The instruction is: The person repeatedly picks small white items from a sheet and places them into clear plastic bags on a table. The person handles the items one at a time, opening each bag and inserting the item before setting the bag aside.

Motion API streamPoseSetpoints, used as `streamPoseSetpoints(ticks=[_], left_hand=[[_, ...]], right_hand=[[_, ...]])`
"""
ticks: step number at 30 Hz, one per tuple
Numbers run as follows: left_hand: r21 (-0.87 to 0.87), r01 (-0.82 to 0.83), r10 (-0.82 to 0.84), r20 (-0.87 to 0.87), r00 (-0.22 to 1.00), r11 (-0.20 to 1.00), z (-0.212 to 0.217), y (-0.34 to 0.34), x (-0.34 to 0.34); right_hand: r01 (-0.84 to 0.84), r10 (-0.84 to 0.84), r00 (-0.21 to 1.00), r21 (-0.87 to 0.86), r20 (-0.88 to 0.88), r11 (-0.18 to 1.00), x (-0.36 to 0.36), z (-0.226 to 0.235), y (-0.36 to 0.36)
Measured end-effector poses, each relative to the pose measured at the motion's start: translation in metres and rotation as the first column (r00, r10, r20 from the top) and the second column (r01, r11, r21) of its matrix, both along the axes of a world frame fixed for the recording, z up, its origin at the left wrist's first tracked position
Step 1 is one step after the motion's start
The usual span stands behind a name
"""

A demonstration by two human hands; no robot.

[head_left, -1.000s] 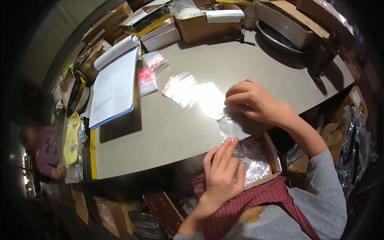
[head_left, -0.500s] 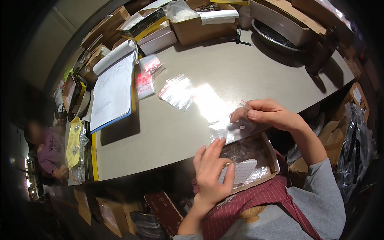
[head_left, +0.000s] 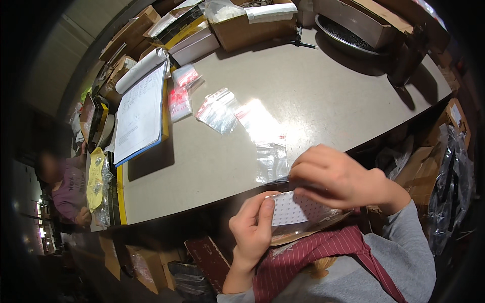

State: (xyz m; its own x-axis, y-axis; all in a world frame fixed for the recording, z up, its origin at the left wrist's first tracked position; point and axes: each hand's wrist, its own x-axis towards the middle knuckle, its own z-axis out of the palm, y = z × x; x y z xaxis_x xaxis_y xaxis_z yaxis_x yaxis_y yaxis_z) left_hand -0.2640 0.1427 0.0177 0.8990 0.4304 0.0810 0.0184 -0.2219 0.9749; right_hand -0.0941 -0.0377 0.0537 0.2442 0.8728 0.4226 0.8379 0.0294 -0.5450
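A white sheet of small printed labels or stickers [head_left: 289, 212] is in my left hand [head_left: 249, 227], thumb on top and fingers behind it. My right hand [head_left: 336, 174] is over the sheet's right part, fingers bent and closed together; whatever lies between the fingertips is hidden. Under the sheet, an open box with clear plastic bags [head_left: 328, 220] rests at my lap, largely covered by the sheet and my hands. Just beyond my hands, a clear zip bag [head_left: 271, 162] lies flat at the table's near edge, beside a fan of more zip bags [head_left: 258, 118].
Further zip bags [head_left: 218, 110] and red-printed packs [head_left: 179, 101] lie near a blue clipboard with papers [head_left: 141, 108]. Cardboard boxes [head_left: 252, 33], a pen [head_left: 304, 45] and a metal bowl of dark small parts [head_left: 348, 38] line the back. A person in purple [head_left: 70, 187] is at far left.
My right hand no longer holds the small clear zip bag and has come down onto the sheet. My left hand has shifted lower and turned the sheet flatter.
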Motion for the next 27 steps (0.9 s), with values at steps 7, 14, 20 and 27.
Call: streamPoseSetpoints(ticks=[7,14,20,27], left_hand=[[0.018,-0.030,0.031,-0.051,0.998,0.999,0.003,-0.001,0.001],[0.158,-0.091,0.086,0.039,0.996,0.983,-0.007,0.007,0.004],[0.600,-0.155,-0.111,0.382,0.917,0.785,-0.004,0.014,0.011],[0.761,-0.103,-0.177,0.277,0.944,0.641,-0.021,0.006,0.022]], right_hand=[[0.065,-0.086,0.951,0.080,0.298,0.995,-0.021,-0.016,0.022],[-0.054,0.046,0.992,0.059,0.120,0.997,0.001,-0.010,0.021],[0.100,-0.153,0.978,-0.321,-0.144,0.942,0.036,0.014,0.053],[0.214,-0.175,0.974,-0.341,0.142,0.915,0.047,0.000,0.059]])
